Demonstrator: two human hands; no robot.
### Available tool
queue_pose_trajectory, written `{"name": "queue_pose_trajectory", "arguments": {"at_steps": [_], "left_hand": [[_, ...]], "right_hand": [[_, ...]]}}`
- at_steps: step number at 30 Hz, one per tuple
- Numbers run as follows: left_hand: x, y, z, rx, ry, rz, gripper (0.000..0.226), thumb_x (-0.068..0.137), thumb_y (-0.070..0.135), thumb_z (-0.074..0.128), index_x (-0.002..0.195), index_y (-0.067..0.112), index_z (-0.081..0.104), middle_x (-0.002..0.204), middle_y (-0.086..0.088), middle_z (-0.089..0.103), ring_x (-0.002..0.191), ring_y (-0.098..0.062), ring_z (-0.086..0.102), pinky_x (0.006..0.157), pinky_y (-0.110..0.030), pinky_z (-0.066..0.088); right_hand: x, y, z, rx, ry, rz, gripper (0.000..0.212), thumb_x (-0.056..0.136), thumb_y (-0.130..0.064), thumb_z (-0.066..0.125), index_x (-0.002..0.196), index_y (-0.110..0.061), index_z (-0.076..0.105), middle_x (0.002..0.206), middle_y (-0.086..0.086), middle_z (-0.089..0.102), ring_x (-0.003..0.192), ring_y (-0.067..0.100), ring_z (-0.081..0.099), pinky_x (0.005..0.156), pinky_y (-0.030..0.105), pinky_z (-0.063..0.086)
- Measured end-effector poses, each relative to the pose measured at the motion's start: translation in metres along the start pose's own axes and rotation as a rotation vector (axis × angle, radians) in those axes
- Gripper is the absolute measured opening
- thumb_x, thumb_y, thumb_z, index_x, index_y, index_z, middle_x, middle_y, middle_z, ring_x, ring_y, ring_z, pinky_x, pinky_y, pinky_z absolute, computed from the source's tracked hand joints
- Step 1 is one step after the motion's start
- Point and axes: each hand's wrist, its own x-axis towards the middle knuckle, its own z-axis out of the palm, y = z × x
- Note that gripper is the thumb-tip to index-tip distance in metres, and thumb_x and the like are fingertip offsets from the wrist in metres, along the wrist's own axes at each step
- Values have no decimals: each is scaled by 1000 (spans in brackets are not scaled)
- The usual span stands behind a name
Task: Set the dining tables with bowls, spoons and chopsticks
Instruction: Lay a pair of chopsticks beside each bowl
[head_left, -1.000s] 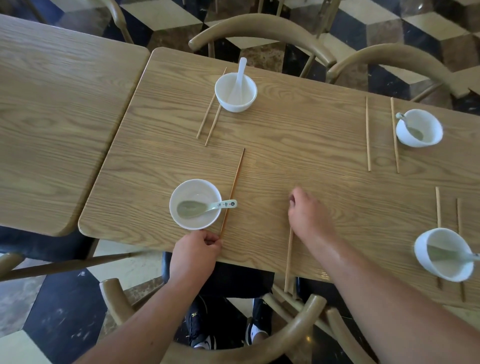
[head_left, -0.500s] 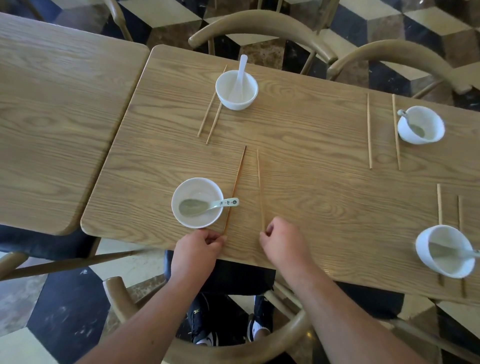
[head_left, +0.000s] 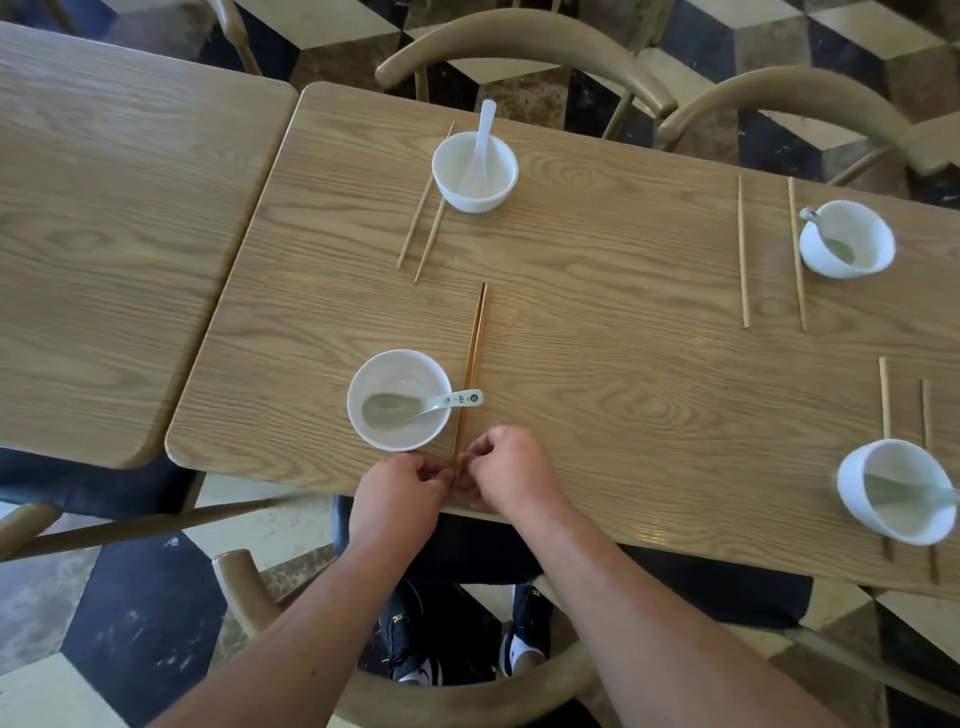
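A white bowl holding a pale green spoon stands near the front edge of the wooden table. Right beside it lie two brown chopsticks, side by side and touching, pointing away from me. My left hand and my right hand meet at their near ends, fingers pinched on the tips. Three other white bowls with spoons and chopstick pairs stand at the far middle, far right and near right.
A second wooden table adjoins on the left with a narrow gap. Curved wooden chair backs stand behind the far edge and under my arms. The floor is chequered tile.
My right hand slid the second chopstick leftwards until it lay against the first one beside the bowl. Both hands have come together at the near ends.
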Motion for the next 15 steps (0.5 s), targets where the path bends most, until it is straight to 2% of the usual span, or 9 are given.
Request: {"name": "queue_pose_trajectory", "arguments": {"at_steps": [2, 6, 9, 15], "left_hand": [[1, -1, -1, -12, -4, 0, 11, 95, 33, 73, 93, 34, 83, 80, 17, 76, 79, -4, 68, 65, -28, 47], [0, -1, -1, -20, -6, 6, 13, 95, 32, 73, 85, 37, 78, 77, 17, 74, 76, -3, 66, 62, -27, 44], [-1, -1, -2, -22, -8, 24, 16, 95, 30, 74, 82, 39, 76, 77, 18, 74, 78, -1, 65, 62, -25, 43], [-1, -1, -3, -22, -15, 26, 13, 95, 30, 74, 85, 37, 78, 81, 17, 75, 82, -5, 68, 69, -28, 49]], "right_hand": [[1, 2, 0, 20, -5, -3, 15, 99, -10, 69, 84, -14, 68, 83, 14, 80, 70, 29, 79, 64, 44, 68], [4, 4, -2, 83, -49, 19, 15, 101, -12, 70, 86, -13, 67, 64, 2, 74, 51, 13, 69, 54, 32, 62], [4, 3, -2, 100, -57, 17, 15, 101, -12, 70, 87, -11, 68, 59, -1, 71, 48, 12, 68, 52, 32, 61], [3, 3, -2, 113, -54, 14, 15, 103, -11, 69, 88, -10, 67, 62, 2, 71, 48, 13, 66, 49, 28, 59]]}}
